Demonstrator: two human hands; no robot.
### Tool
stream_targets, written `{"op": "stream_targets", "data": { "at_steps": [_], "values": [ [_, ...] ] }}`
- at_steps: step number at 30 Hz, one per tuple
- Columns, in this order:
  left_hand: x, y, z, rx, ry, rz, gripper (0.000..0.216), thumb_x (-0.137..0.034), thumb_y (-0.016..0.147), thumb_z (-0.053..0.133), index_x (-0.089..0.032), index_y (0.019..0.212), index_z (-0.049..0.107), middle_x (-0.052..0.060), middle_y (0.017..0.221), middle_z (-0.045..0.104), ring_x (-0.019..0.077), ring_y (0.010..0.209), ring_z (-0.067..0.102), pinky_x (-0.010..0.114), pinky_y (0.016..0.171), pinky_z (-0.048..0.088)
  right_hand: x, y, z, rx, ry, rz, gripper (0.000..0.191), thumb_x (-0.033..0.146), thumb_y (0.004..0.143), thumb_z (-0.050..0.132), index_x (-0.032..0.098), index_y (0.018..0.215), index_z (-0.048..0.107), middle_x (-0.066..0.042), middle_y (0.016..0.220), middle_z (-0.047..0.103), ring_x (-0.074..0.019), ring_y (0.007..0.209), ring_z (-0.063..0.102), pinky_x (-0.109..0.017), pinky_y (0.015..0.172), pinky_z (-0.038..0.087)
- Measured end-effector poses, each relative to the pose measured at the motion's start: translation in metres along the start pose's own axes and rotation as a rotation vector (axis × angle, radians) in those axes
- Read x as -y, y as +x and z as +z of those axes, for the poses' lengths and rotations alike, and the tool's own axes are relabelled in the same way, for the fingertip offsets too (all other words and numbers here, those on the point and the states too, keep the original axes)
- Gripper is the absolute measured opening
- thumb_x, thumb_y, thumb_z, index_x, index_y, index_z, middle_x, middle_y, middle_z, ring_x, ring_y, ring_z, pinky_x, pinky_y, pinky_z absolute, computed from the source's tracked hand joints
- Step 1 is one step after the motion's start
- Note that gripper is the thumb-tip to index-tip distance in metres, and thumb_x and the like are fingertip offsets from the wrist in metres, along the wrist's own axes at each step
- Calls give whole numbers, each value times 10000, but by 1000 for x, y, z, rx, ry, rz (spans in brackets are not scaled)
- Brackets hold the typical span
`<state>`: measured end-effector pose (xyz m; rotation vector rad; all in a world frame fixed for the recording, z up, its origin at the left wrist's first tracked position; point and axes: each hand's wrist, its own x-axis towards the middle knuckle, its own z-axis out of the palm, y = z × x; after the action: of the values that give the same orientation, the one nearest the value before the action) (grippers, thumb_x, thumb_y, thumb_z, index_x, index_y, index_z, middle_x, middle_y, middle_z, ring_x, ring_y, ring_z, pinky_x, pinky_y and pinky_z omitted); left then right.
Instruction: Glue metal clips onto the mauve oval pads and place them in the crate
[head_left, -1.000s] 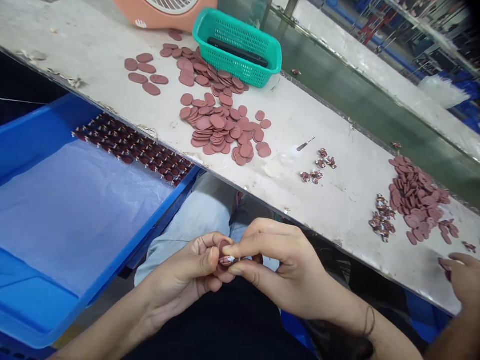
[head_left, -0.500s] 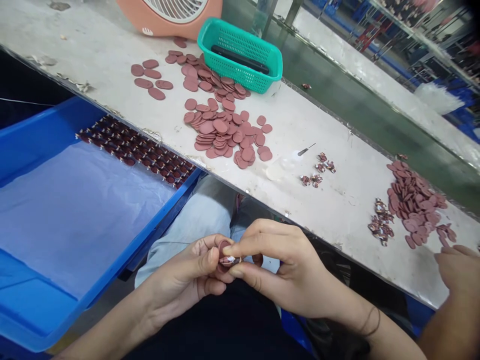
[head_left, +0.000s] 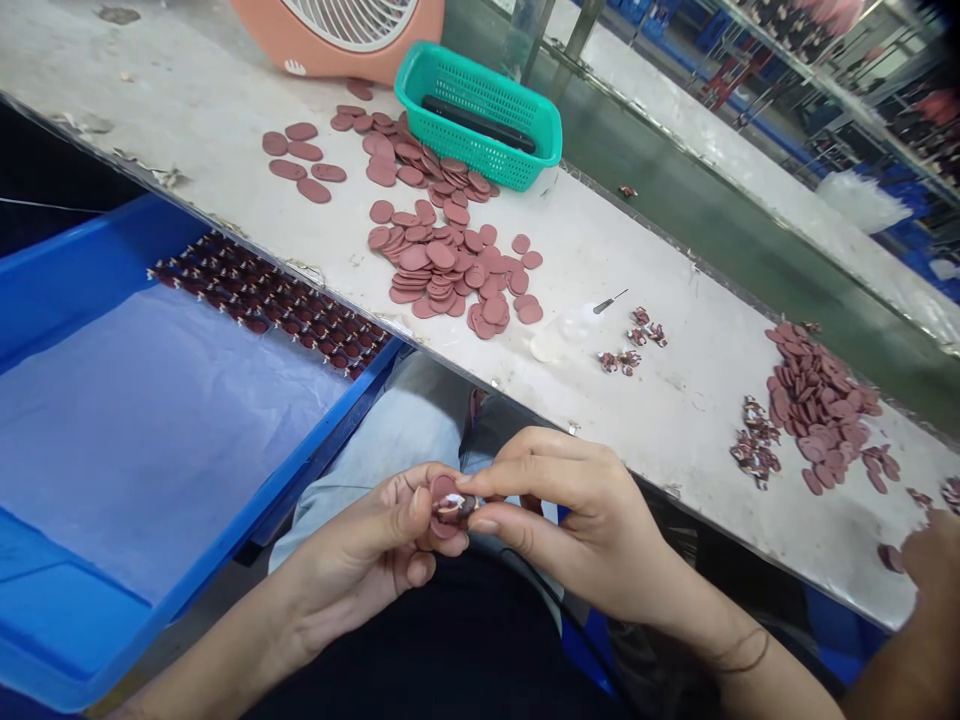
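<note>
In front of my lap, my left hand [head_left: 375, 545] is closed on a reddish-brown oval disc [head_left: 442, 487], gripping its edge between thumb and fingers. Lying against the disc's face is a small painted figurine [head_left: 451, 507] in brown and white with a dark end. The thumb and index finger of my right hand [head_left: 577, 520] pinch that dark end from the right. Its details are too small to make out. On the table beyond, loose oval discs [head_left: 439, 255] form a heap, and several similar figurines [head_left: 634, 340] lie to its right.
At left sits a blue tray [head_left: 112, 640] with rows of dark red pieces [head_left: 277, 300] on a pale sheet. A green basket [head_left: 480, 75], an orange fan [head_left: 337, 60] and a thin pointed tool [head_left: 609, 302] are on the table. Another person's hand [head_left: 930, 560] is at far right, near another disc heap [head_left: 821, 400].
My right fingertips have shifted slightly right, and more of the figurine and disc shows. The other person's hand has moved down and right; a dark red disc now shows beside it.
</note>
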<state>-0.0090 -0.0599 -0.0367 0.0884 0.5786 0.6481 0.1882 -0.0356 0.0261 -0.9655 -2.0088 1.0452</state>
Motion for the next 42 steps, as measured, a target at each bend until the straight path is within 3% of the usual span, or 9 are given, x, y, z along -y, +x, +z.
{"op": "stream_targets", "data": {
  "at_steps": [7, 22, 27, 32, 42],
  "values": [
    [-2, 2, 7, -39, -56, -22, 276, -277, 590, 965, -148, 722, 758, -33, 610, 637, 37, 524, 589, 77, 458, 447, -2, 4, 4, 0, 11, -15, 55, 167, 899, 732, 169, 943, 766, -33, 792, 734, -117, 703, 669, -210, 644, 548],
    [-2, 0, 2, -108, -84, -43, 338, -269, 547, 981, -161, 767, 747, -43, 635, 669, 59, 586, 670, 84, 568, 538, -8, 7, 10, 0, 45, 1, 66, 199, 907, 727, 152, 901, 772, -37, 766, 725, -115, 680, 660, -210, 627, 541],
    [-3, 0, -5, -22, -69, -31, 269, -305, 631, 939, -177, 790, 764, -23, 662, 689, 63, 589, 663, 90, 563, 540, -7, 10, 8, 15, 103, 12, 66, 169, 895, 733, 139, 942, 768, -35, 775, 715, -100, 666, 634, -188, 594, 515],
    [-4, 1, -6, 9, -44, -7, 302, -381, 656, 916, -173, 827, 780, -19, 660, 657, 50, 565, 613, 84, 515, 499, -9, 10, 6, -45, 115, 32, 311, 242, 834, 789, 143, 1123, 728, -18, 824, 660, -83, 606, 522, -191, 527, 473],
    [-6, 6, -11, 27, 18, 40, 333, -445, 683, 887, -174, 854, 794, 0, 726, 653, 62, 596, 593, 96, 482, 514, -13, 11, 12, -26, 122, 29, 141, 198, 871, 749, 154, 1004, 763, -13, 736, 681, -79, 584, 561, -182, 548, 493]
  ]
}}
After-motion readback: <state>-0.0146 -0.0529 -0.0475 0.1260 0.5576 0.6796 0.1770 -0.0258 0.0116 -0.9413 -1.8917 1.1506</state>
